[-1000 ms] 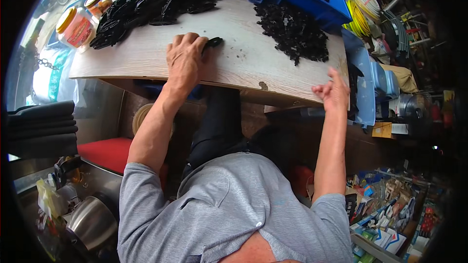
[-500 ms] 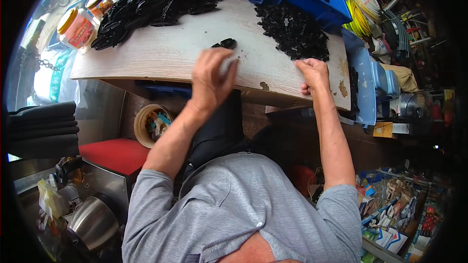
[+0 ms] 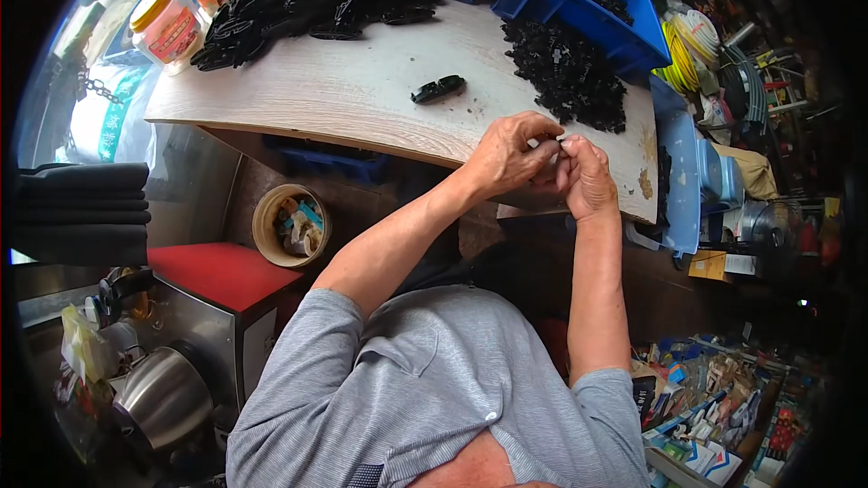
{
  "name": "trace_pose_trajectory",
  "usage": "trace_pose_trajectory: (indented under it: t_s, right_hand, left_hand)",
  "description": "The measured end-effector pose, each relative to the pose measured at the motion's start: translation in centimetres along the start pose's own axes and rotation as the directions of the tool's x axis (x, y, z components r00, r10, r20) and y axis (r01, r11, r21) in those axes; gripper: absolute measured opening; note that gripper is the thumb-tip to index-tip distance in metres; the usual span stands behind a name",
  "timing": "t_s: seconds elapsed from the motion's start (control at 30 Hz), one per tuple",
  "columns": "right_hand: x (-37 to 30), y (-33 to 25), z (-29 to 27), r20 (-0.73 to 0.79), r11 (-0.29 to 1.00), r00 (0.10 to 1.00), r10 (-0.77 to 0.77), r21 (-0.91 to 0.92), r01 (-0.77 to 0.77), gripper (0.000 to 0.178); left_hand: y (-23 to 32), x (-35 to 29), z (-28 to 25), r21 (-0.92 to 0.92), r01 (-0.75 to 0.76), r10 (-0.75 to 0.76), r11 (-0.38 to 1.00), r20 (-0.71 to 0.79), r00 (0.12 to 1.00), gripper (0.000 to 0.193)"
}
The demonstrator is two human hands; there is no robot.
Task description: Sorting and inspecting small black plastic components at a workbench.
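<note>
My left hand [image 3: 514,155] and my right hand [image 3: 588,177] meet over the table's front edge, fingertips pinched together. Something small and dark seems to be between them, mostly covered by the fingers. On the white table [image 3: 362,81], left of and beyond my hands, lies a single glossy black elongated part [image 3: 438,89]. A heap of small black plastic pieces [image 3: 565,72] spreads just past my right hand. Farther left is a pile of larger black parts [image 3: 307,4].
Blue bins [image 3: 588,4] stand along the back, and a lighter blue one [image 3: 680,176] is beside the table's right end. Jars [image 3: 170,29] sit at the far left. A round bucket [image 3: 291,226] with scraps is on the floor, near a red-topped cabinet [image 3: 217,280].
My left hand has moved right, away from the single black part, to join my right hand. My right hand has drawn back slightly from the small-piece heap. The view has shifted a little.
</note>
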State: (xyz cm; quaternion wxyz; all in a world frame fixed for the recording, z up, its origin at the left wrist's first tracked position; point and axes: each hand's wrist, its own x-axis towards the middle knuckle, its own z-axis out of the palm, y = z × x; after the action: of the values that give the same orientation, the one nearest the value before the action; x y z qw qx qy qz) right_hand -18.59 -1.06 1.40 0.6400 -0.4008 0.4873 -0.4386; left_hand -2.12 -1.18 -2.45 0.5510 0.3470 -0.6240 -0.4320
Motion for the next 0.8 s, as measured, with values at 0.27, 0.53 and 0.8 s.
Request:
trace_pose_trajectory:
  t_s: [0.27,0.53,0.8]
  right_hand:
    - [-0.1,0.5,1.0,0.007,0.998,0.998,-0.061,0.018,0.061,0.019]
    - [-0.2,0.8,1.8,0.038,0.998,0.998,-0.057,0.0,0.057,0.025]
    - [0.0,1.7,0.9,0.062,0.995,0.994,-0.092,-0.038,0.094,0.018]
  left_hand:
    - [0.8,-0.6,-1.1,-0.41,0.336,-0.368,0.848,0.001,0.93,0.014]
    - [0.9,-0.4,-2.0,-0.571,0.384,-0.451,0.726,0.027,0.892,0.011]
    - [1.7,-1.3,-3.7,0.165,0.239,-0.2,0.957,-0.22,0.955,0.018]
